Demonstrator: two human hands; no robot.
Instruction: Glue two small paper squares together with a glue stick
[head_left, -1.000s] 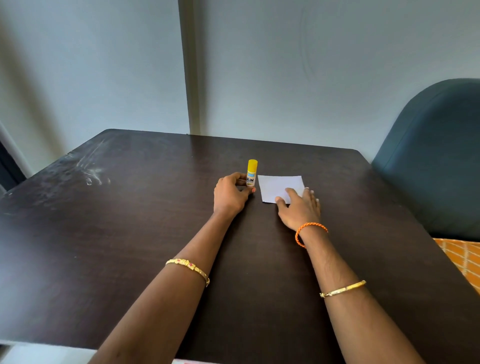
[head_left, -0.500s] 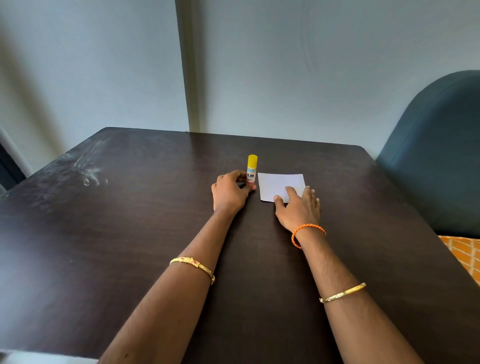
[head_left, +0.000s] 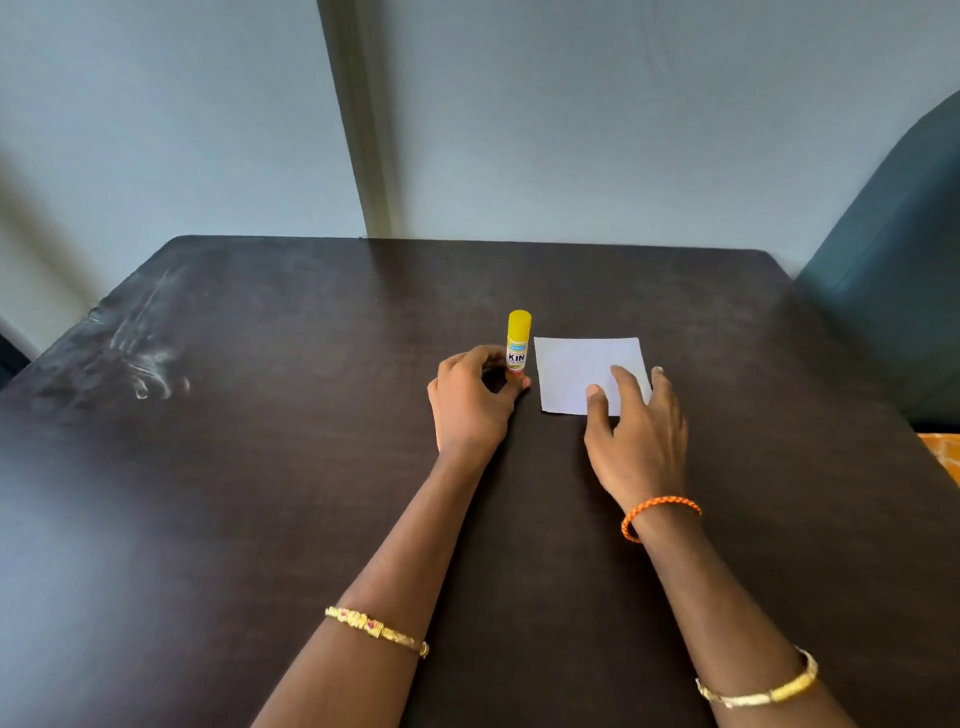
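A yellow-capped glue stick (head_left: 518, 343) stands upright on the dark table (head_left: 260, 467), cap on. My left hand (head_left: 470, 402) holds its base between thumb and curled fingers. Just right of it lies a white paper square (head_left: 576, 364), flat on the table; whether a second square lies under it cannot be told. My right hand (head_left: 636, 436) rests on the near right part of the paper with straight fingers, thumb and index tip on the sheet.
A dark teal upholstered chair (head_left: 893, 270) stands at the table's right edge. A pale wall with a vertical strip (head_left: 358, 119) rises behind the far edge. Smudges (head_left: 140, 358) mark the left of the tabletop.
Both hands stay almost where they were. The right hand's fingers have spread a little further onto the paper. The camera tilted slightly.
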